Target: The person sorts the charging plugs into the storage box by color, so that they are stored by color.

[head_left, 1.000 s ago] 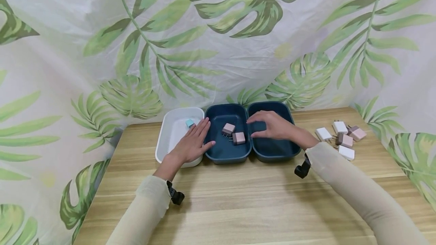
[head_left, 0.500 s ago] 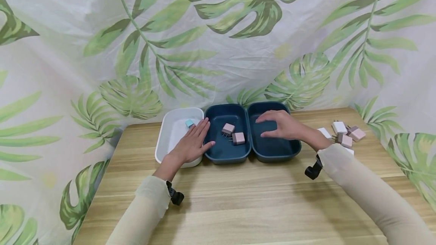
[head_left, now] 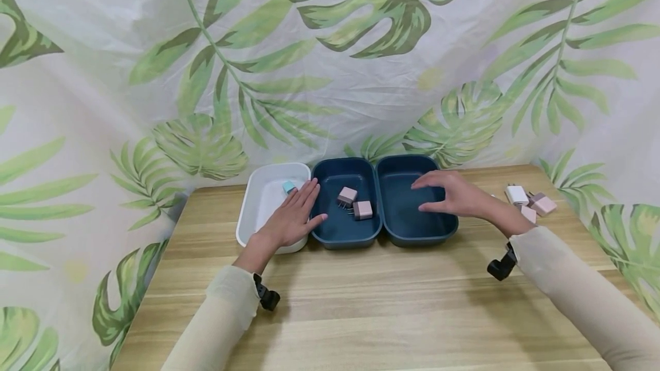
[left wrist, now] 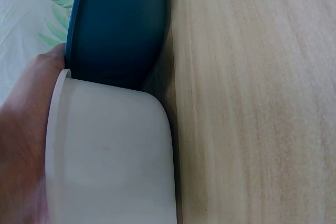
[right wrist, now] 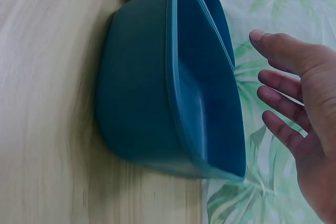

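My left hand lies flat with straight fingers across the rims where the white bin meets the middle dark blue bin. A small turquoise charger sits in the white bin, close to those fingertips. Two pink-and-brown plug chargers lie in the middle bin with their prongs showing. Over the right-hand dark blue bin hovers my right hand, thumb and fingers apart, holding nothing. The right wrist view shows its relaxed fingers beside that bin's rim, not touching it.
Several loose chargers lie on the wooden table at the right, among them a white charger and a pink charger. My right forearm partly covers this group. Behind the bins hangs a leaf-print cloth.
My right hand has moved rightward, from the rim between the two blue bins to the right part of the right bin, hiding more chargers. The left hand has stayed put.
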Tool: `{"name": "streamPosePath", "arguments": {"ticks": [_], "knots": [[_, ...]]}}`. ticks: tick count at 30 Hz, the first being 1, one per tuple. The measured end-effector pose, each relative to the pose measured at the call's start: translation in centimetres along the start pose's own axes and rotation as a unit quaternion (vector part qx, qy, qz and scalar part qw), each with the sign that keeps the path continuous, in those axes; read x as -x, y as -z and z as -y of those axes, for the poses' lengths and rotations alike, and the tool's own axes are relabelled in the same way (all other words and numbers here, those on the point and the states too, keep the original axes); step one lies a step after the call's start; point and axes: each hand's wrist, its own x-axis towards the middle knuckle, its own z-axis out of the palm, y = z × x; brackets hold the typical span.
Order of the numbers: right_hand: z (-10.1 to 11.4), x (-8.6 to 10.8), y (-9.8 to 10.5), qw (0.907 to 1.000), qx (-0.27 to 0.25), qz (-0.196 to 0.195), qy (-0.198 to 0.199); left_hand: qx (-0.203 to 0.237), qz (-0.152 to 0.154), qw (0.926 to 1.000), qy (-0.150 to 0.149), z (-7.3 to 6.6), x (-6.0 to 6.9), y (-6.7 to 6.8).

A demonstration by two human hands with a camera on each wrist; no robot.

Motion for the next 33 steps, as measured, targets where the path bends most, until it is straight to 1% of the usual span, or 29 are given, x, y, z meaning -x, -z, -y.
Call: {"name": "streamPosePath", "arguments": {"ticks": [4, 7, 12, 18, 22, 27, 33], "knots": [[-0.2, 0.8, 0.4, 0.9998, 0.012, -0.013, 0.007, 0.001, 0.0, 1.0, 0.0, 0.0, 0.0, 0.1], [-0.4, 1.4, 0.8, 0.9998, 0.014, -0.016, 0.001, 0.006, -0.001, 1.0, -0.002, 0.0, 0.0, 0.0], [-0.6, 2.6, 1.3, 0.9993, 0.017, -0.008, -0.031, 0.005, -0.005, 1.0, -0.004, 0.3, -0.1, -0.3], [-0.7, 3.8, 2.1, 0.9974, 0.02, 0.0, -0.069, 0.012, -0.009, 0.9998, -0.01, 0.3, -0.1, -0.2], [-0.7, 4.6, 2.6, 0.9947, 0.022, 0.008, -0.1, 0.004, -0.003, 1.0, -0.007, 0.4, -0.2, -0.4], [-0.8, 5.5, 3.5, 0.9934, 0.024, 0.009, -0.112, 0.008, -0.009, 0.9999, -0.01, 0.3, -0.1, -0.3], [-1.6, 7.0, 4.3, 0.9905, 0.043, 0.009, -0.131, 0.002, -0.011, 0.9999, -0.009, 0.2, 0.0, -0.2]]}}
